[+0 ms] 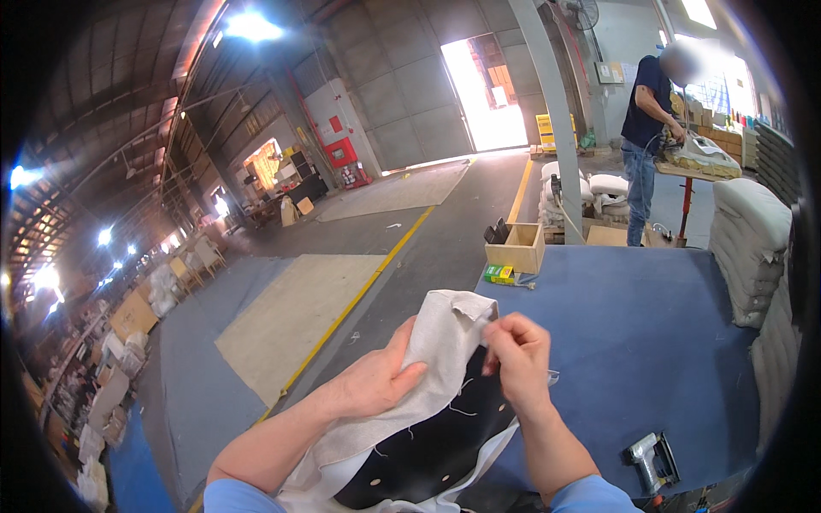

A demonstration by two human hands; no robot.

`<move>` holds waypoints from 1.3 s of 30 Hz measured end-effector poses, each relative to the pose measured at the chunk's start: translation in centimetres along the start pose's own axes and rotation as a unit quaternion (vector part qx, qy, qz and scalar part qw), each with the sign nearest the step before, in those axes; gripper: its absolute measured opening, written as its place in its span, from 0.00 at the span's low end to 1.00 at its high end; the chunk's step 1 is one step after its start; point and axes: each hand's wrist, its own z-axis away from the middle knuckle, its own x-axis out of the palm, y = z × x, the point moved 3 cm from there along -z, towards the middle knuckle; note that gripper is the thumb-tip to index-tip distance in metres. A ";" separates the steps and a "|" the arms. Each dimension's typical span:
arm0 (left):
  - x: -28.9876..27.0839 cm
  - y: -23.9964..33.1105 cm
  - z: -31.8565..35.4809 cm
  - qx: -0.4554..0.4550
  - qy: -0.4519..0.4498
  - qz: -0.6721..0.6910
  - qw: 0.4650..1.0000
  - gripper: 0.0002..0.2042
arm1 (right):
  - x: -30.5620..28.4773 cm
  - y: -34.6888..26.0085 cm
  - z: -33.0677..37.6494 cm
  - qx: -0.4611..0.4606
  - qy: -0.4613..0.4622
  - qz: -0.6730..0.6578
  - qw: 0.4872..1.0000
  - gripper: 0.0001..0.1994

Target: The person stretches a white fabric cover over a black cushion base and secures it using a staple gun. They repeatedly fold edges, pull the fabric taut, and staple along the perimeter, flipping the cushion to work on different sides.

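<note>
In front of me is a black panel (419, 457) with a few small round pale spots, tilted up. Light beige fabric (428, 368) wraps over its edge, with loose threads hanging from it and some white material under it. My left hand (376, 376) grips the covered panel from the left, thumb on the fabric and fingers behind. At the panel's upper corner, my right hand (518, 355) is closed in a pinch on the fabric edge. A silver and black staple gun (654, 462) lies on the blue-topped table (624, 350) to the right.
A wooden box (517, 250) with dark items stands at the table's far left corner, beside a small green and yellow carton (500, 274). Stacked pale upholstered pieces (751, 248) line the right side. Beyond a grey post (554, 103), a co-worker (646, 115) stands at another table.
</note>
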 end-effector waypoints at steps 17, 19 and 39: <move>-0.3 2.8 1.0 -0.030 -0.010 0.010 0.999 0.39 | 2.4 2.8 6.1 0.178 -0.150 -0.101 0.967 0.16; 0.0 2.7 0.8 -0.006 -0.001 0.000 1.000 0.38 | 2.9 2.6 6.3 0.189 -0.137 -0.138 0.962 0.17; -0.3 1.7 0.8 -0.035 0.010 -0.002 0.999 0.39 | 4.0 2.8 6.2 -0.012 -0.068 0.129 0.989 0.14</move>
